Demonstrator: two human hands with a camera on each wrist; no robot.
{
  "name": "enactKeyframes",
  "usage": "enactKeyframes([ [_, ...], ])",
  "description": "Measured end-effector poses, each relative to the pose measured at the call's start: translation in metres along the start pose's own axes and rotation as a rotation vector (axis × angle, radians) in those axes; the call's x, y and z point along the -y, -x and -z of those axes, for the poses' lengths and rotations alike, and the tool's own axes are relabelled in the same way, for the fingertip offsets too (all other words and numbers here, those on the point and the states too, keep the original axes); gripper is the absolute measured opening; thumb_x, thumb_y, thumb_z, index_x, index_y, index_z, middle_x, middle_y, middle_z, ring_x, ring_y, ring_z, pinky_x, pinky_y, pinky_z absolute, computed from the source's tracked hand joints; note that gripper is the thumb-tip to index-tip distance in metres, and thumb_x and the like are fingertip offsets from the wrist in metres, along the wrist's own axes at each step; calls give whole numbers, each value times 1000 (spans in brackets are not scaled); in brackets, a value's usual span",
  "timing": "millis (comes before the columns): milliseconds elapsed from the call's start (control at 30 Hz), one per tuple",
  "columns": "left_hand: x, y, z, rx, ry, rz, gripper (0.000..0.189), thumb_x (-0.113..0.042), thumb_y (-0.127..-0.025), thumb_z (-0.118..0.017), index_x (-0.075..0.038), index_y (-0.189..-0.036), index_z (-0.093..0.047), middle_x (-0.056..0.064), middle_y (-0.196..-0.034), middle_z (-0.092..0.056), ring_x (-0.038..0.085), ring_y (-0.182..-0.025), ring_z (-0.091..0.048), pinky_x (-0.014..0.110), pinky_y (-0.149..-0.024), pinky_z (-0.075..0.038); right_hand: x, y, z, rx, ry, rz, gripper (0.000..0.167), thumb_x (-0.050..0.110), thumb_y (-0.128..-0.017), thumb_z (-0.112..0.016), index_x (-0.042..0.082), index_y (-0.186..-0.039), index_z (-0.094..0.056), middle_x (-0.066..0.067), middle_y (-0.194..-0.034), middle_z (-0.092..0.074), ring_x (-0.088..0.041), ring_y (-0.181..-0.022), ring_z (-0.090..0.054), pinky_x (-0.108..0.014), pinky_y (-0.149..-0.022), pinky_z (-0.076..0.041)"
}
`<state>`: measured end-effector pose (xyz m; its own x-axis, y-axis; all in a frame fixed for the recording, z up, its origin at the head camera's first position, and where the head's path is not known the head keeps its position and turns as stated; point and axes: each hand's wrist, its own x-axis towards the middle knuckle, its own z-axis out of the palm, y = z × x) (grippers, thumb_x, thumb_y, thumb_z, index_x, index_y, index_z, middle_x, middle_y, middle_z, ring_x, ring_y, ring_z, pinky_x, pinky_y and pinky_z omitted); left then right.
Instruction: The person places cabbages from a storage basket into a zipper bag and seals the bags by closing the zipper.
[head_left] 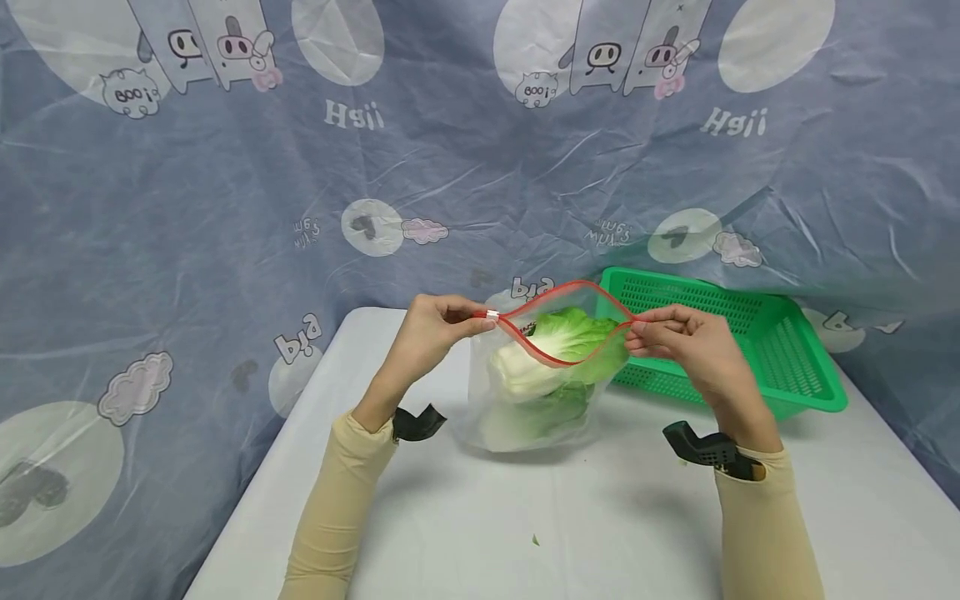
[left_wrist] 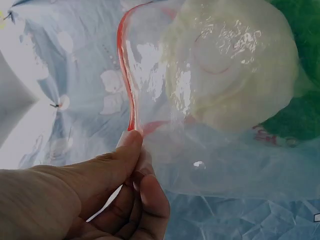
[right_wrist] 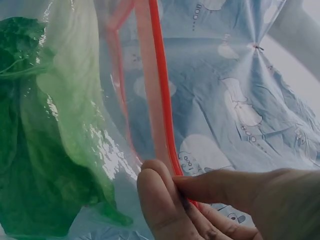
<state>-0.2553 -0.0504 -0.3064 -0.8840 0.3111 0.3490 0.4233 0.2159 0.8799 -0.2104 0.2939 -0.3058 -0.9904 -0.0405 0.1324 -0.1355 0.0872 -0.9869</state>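
A clear zip bag [head_left: 480,417] with a red-edged mouth stands on the table, its mouth spread apart in the middle. Inside it lies a head of leafy cabbage [head_left: 551,350], pale stem end to the left and green leaves to the right. My left hand [head_left: 427,333] pinches the mouth's left corner by the white slider [head_left: 492,315]. At the opposite corner my right hand [head_left: 690,342] pinches the red edge between thumb and fingers. In the left wrist view the round cabbage base [left_wrist: 235,65] shows through the plastic; green leaves [right_wrist: 55,125] fill the right wrist view's left side.
A green plastic basket [head_left: 806,354] stands behind and to the right of the bag, partly behind my right hand. Small leaf scraps [head_left: 536,540] lie on the white table [head_left: 615,542]. A printed blue-grey cloth [head_left: 465,167] hangs behind the table.
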Motion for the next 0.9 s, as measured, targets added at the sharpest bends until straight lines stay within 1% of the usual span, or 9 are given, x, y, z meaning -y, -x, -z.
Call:
enactKeyframes([
  [67,3,-1,5,2,24,3,17,-25,-80,-79,-15,-94,-77,3,-88,-74,18,-79,-68,33,-79,-55,-1,-2,1,-8,-20,-3,33,16,-87,-72,-6,-109,-60,-7,-87,-74,-21,-78,-73,-36,-77,-58],
  [133,5,-3,9,-3,25,-1,19,-26,-81,-78,-14,-97,-77,4,-89,-75,18,-79,-68,34,-79,-55,-3,-5,2,-19,-42,-2,33,16,-87,-72,-5,-109,-61,-7,-87,-75,-21,-78,-73,-35,-77,-58],
  [233,10,-6,13,-31,20,-11,22,-27,-84,-75,-13,-101,-77,5,-90,-75,17,-79,-68,35,-80,-56,-8,-8,4,-35,-66,3,32,17,-87,-71,-3,-110,-62,-6,-87,-75,-20,-78,-73,-33,-77,-58],
  [333,13,-10,15,-110,10,-59,24,-27,-86,-72,-11,-103,-76,7,-92,-74,17,-79,-68,34,-77,-56,-14,-13,3,-50,-107,59,32,15,-88,-70,-5,-111,-61,-7,-87,-74,-18,-77,-73,-31,-77,-58],
  [467,14,-14,15,-269,20,-157,24,-25,-87,-71,-7,-103,-75,11,-94,-73,19,-80,-68,29,-74,-56,-24,-21,-4,-88,-136,176,33,12,-88,-69,-9,-111,-60,-9,-86,-73,-18,-76,-73,-32,-76,-57],
  [567,13,-13,15,-365,58,-236,22,-20,-86,-72,-6,-102,-76,14,-95,-72,22,-81,-68,26,-74,-56,-29,-25,-10,-139,-111,232,34,14,-87,-70,-8,-111,-61,-10,-85,-73,-17,-75,-73,-33,-76,-57],
  [667,13,-12,15,-416,70,-295,17,-16,-85,-73,-6,-99,-76,14,-93,-72,22,-81,-67,24,-71,-53,-32,-27,-16,-180,-73,244,35,17,-86,-72,-7,-110,-63,-9,-83,-72,-16,-73,-72,-32,-75,-57],
  [800,7,-9,15,-440,53,-311,14,-10,-85,-73,-2,-95,-76,17,-91,-72,25,-81,-67,20,-67,-48,-39,-31,-23,-219,-20,238,35,19,-86,-73,-6,-109,-66,-6,-81,-71,-16,-70,-71,-28,-72,-58],
  [900,-2,-6,16,-461,50,-313,15,-7,-85,-72,4,-95,-74,21,-91,-72,32,-80,-67,21,-67,-49,-48,-37,-29,-254,79,216,37,26,-86,-73,-1,-110,-69,2,-83,-72,-14,-72,-70,-24,-74,-57],
])
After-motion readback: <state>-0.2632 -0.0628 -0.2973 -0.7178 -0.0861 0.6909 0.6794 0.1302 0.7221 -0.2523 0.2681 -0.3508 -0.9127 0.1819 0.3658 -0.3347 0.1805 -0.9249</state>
